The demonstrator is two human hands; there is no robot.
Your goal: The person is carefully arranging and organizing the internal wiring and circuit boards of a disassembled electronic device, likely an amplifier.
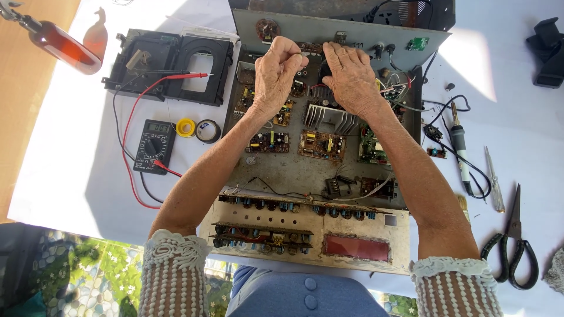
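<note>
Your left hand is curled nearly closed, thumb and fingertips pinched at the rear wall of the open amplifier chassis; cannot tell what, if anything, sits in the pinch — looks like a thin wire or part, too small to confirm. Your right hand lies palm-down, fingers loosely spread, resting on the same rear area just above the finned heatsink; nothing visibly gripped.

Chassis sits centre of the white-covered table, lid off, front panel toward you.

Handling, as judged: sheet-metal tray, rigid, likely heavy; edges prob. sharp. Take hold by the side walls, not by the boards. Circuit boards are brittle, w/ small upright components; wiring thin and easily snagged. Heatsink is ribbed aluminium, stiff, safe to touch by the fins.

Left of chassis: black digital multimeter w/ red and black leads, yellow tape roll, black plastic frame. Right: soldering iron, screwdriver, black-handled scissors.
</note>
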